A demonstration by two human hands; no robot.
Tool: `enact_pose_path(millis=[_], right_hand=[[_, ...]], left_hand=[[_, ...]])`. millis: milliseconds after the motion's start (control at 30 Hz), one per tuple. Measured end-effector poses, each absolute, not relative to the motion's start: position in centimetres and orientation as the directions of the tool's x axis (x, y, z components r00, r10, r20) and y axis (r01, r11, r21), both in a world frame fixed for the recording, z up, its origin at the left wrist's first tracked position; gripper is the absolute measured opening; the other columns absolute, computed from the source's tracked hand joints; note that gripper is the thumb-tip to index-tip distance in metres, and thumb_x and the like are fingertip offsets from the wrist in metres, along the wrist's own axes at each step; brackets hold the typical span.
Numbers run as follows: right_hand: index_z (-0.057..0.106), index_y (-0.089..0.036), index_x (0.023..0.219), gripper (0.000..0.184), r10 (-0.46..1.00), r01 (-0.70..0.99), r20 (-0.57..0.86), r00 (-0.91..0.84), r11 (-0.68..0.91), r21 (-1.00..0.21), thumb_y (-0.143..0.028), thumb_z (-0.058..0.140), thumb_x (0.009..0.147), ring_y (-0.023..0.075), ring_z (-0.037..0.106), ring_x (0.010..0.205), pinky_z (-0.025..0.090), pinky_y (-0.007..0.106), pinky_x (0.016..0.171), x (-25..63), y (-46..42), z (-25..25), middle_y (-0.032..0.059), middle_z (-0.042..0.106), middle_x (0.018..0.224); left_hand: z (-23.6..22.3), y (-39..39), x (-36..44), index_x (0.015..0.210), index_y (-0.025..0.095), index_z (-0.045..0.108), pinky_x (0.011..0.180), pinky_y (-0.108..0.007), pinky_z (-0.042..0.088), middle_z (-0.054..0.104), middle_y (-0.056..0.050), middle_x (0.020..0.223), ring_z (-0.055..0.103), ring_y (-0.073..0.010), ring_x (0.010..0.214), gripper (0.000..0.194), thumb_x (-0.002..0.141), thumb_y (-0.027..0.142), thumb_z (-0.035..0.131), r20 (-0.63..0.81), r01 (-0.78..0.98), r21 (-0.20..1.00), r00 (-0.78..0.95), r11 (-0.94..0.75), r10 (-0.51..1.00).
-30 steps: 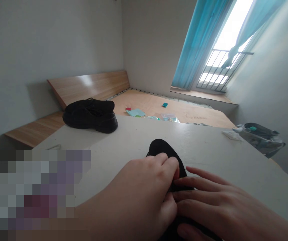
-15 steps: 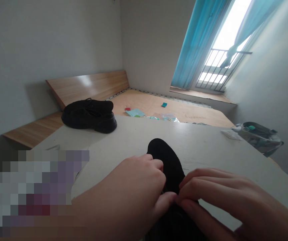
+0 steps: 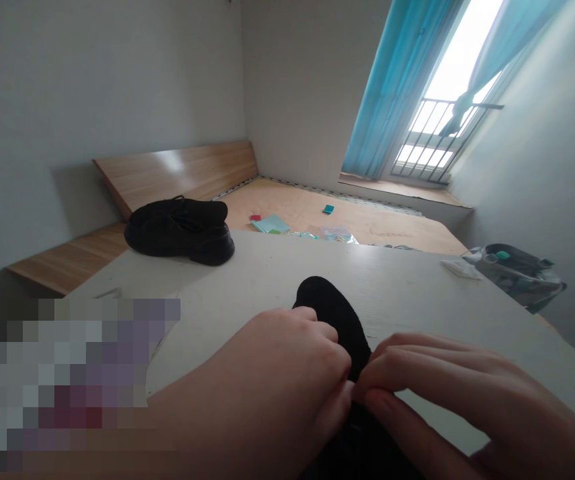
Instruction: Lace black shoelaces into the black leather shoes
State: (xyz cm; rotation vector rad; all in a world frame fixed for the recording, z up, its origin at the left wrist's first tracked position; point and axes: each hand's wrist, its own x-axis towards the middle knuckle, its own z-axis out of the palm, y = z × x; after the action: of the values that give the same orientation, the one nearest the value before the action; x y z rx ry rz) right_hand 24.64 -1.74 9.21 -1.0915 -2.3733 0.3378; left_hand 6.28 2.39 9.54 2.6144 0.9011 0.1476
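Note:
A black shoe point(image 3: 330, 310) lies lengthwise on the white table right in front of me, its rounded end pointing away. My left hand point(image 3: 292, 373) is closed over the shoe's left side, fingers curled under. From the right, my right hand point(image 3: 442, 380) has its thumb and index fingertip pinched together over the shoe's middle, against my left thumb. Whatever is between the fingertips of either hand is hidden. A second black shoe point(image 3: 180, 233), with a lace loop on top, stands sideways at the table's far left.
The white table point(image 3: 262, 273) reaches out to a bed point(image 3: 382, 217), where a teal packet point(image 3: 328, 209) and several flat packets lie. Near the table's right edge are a white packet point(image 3: 460, 269) and a grey bag point(image 3: 522, 273). A pixelated patch covers the lower left.
My left hand has shifted slightly right and rolled over, bringing its knuckles closer to my right fingertips. The right hand's pinch stays nearly in place. Both shoes keep their places.

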Motion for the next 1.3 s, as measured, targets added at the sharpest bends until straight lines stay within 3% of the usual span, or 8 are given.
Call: enact_pose_path(millis=[300,600,833,933,1033,1133,1200,1300], right_hand=[[0.066,-0.026,0.077,0.023,0.795,0.644,0.326,-0.512,0.606,-0.466,-0.018,0.050,0.091,0.0122,0.061,0.050,0.050,0.023,0.049,24.8,-1.7,9.3,-0.0039,0.066,0.063],[0.066,-0.029,0.082,0.022,0.777,0.649,0.401,-0.486,0.628,-0.429,-0.018,0.050,0.090,0.0105,0.063,0.053,0.048,0.019,0.049,24.9,-1.4,9.5,-0.0066,0.068,0.066],[0.062,-0.029,0.096,0.015,0.769,0.794,0.484,-0.416,0.567,-0.219,-0.035,0.049,0.096,0.0142,0.065,0.059,0.052,0.023,0.051,25.6,-1.4,10.4,-0.0019,0.071,0.080],[0.061,-0.026,0.110,0.030,0.786,0.868,0.489,-0.380,0.486,-0.106,-0.046,0.044,0.097,0.0210,0.069,0.072,0.055,0.030,0.056,25.8,-0.8,9.8,0.0050,0.072,0.094],[0.055,-0.021,0.130,0.057,0.885,0.917,0.348,-0.309,0.374,-0.138,-0.061,0.037,0.094,0.0277,0.070,0.080,0.057,0.041,0.065,25.7,0.6,8.2,0.0137,0.069,0.115],[0.032,-0.019,0.150,0.080,0.967,0.917,0.054,-0.250,0.254,-0.309,-0.069,0.039,0.088,0.0283,0.069,0.087,0.055,0.048,0.079,25.2,2.2,6.8,0.0185,0.052,0.142],[0.023,-0.019,0.154,0.088,0.957,0.879,-0.107,-0.270,0.200,-0.433,-0.071,0.042,0.085,0.0267,0.068,0.089,0.053,0.047,0.084,25.0,2.9,6.4,0.0185,0.045,0.147],[0.022,-0.024,0.152,0.087,0.927,0.815,-0.195,-0.321,0.165,-0.555,-0.072,0.043,0.084,0.0231,0.066,0.082,0.055,0.043,0.079,25.1,3.2,6.7,0.0163,0.048,0.144]], left_hand=[[10.4,2.7,5.0,0.082,0.024,0.069,0.072,-0.028,0.045,0.068,0.003,0.089,0.061,-0.0181,0.086,0.003,0.081,0.021,0.068,-0.093,0.563,0.399,0.810,-0.724,0.579],[9.9,2.6,5.7,0.086,0.020,0.068,0.053,-0.029,0.034,0.067,0.000,0.087,0.063,-0.0178,0.069,0.005,0.082,0.018,0.069,-0.152,0.619,0.303,0.782,-0.724,0.605],[9.9,2.5,5.9,0.092,0.019,0.064,0.050,-0.029,0.031,0.066,-0.001,0.084,0.061,-0.0179,0.062,0.010,0.084,0.014,0.064,-0.125,0.718,0.174,0.695,-0.674,0.708],[9.7,3.5,5.4,0.088,0.018,0.062,0.051,-0.028,0.033,0.065,-0.003,0.084,0.063,-0.0177,0.066,0.003,0.087,0.017,0.060,-0.104,0.794,0.104,0.607,-0.598,0.788],[9.1,4.3,4.8,0.088,0.018,0.059,0.052,-0.028,0.034,0.064,-0.004,0.087,0.064,-0.0192,0.069,0.002,0.089,0.017,0.057,-0.071,0.856,0.022,0.517,-0.517,0.853],[8.8,4.3,4.8,0.092,0.017,0.058,0.049,-0.027,0.031,0.064,-0.005,0.087,0.064,-0.0203,0.067,0.007,0.089,0.012,0.053,-0.039,0.894,-0.058,0.443,-0.444,0.896],[8.8,3.8,5.1,0.094,0.016,0.058,0.047,-0.028,0.028,0.064,-0.006,0.086,0.065,-0.0216,0.065,0.014,0.089,0.007,0.048,-0.059,0.906,-0.105,0.405,-0.409,0.912],[9.0,3.1,5.7,0.095,0.016,0.058,0.044,-0.028,0.025,0.064,-0.007,0.084,0.066,-0.0231,0.062,0.025,0.088,0.000,0.040,-0.069,0.909,-0.154,0.380,-0.386,0.922]])
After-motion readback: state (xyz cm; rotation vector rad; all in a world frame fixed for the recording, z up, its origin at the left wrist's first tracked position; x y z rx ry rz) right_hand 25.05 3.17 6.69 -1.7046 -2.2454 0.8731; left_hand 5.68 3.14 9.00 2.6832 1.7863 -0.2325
